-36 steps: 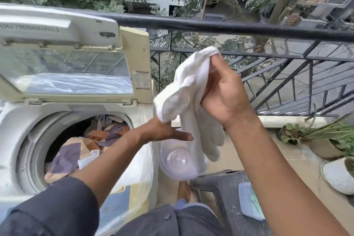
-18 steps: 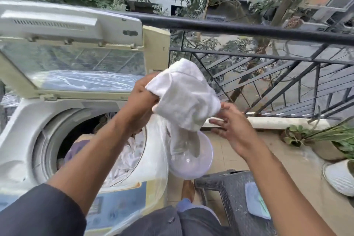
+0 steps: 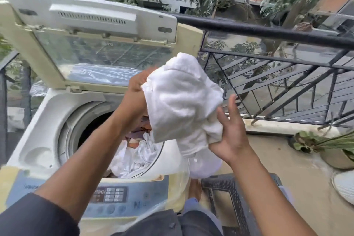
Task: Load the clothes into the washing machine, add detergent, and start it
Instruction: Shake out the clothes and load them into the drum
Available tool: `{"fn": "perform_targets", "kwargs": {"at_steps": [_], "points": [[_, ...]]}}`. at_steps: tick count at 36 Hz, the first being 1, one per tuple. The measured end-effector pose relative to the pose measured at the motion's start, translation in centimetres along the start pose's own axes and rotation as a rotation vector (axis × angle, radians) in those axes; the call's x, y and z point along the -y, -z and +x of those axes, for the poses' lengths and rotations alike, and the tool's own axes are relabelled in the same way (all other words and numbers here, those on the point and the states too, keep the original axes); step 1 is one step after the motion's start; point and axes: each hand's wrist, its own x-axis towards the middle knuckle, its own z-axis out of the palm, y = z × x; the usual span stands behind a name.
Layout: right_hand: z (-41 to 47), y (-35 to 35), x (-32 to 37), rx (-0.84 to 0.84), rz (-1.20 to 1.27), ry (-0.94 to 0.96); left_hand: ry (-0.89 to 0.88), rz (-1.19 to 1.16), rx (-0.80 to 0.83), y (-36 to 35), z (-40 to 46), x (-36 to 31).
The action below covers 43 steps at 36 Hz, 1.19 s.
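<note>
White cloth (image 3: 182,99) hangs bunched over the washing machine (image 3: 47,120) drum's 3 o'clock rim; I see my left hand (image 3: 137,90) gripping its top at 10 o'clock, my right hand (image 3: 231,136) pinching its lower edge at 5 o'clock.

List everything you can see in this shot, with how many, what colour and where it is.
washing machine: one, cream and white, left, lid raised
control panel: one, pale blue, machine's front edge
clothes in drum: a heap, white and orange-brown patterned, filling the drum
white cloth: one, white, bunched in mid-air above the drum's right edge
railing: one, black metal, across the right
plastic stool: one, dark grey, floor right of the machine
potted plants: at least two, green, far right
left hand: one, grips the cloth's upper left
right hand: one, holds the cloth's lower right, fingers partly spread
</note>
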Motion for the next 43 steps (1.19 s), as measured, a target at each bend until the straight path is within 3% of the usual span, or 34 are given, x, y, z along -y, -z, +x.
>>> {"fn": "perform_targets", "kwargs": {"at_steps": [3,6,10,12,16,19,26,30,34,39,43], "points": [[0.9,-1.7,-0.7,0.026,-0.205,0.013,-0.090,0.304,-0.052,2.7,-0.5,0.8],[2.0,-3.5,-2.1,-0.037,-0.364,0.052,-0.085,0.481,0.126,4.9,-1.6,1.4],[4.3,-6.6,-4.2,-0.034,-0.608,0.172,0.156,0.577,0.421,8.6,-3.2,2.5],[5.8,-7.5,-5.1,-0.055,-0.666,0.194,0.267,0.414,0.459,10.3,-3.8,2.6],[9.0,-8.2,-7.4,-0.170,-0.708,0.216,0.451,-0.169,0.303,14.9,-4.2,2.3],[11.4,-8.6,-9.7,-0.188,-0.744,0.216,0.440,-0.318,0.147,17.5,-4.4,3.1],[16.9,-8.2,-17.0,-0.269,-0.862,0.051,0.608,-0.159,-0.319,20.5,-5.5,8.6],[20.6,-7.3,-20.8,-0.293,-0.883,0.005,0.880,-0.245,-0.500,21.7,-6.6,11.7],[23.7,-7.2,-23.0,-0.291,-0.957,-0.109,0.872,-0.280,-0.671,22.5,-6.4,14.2],[25.7,-7.5,-24.6,-0.213,-0.956,-0.181,0.907,-0.194,-0.809,22.6,-5.4,16.6],[26.8,-7.4,-25.9,-0.111,-1.179,-0.224,0.785,0.180,-0.704,22.4,-4.7,18.0]]}}
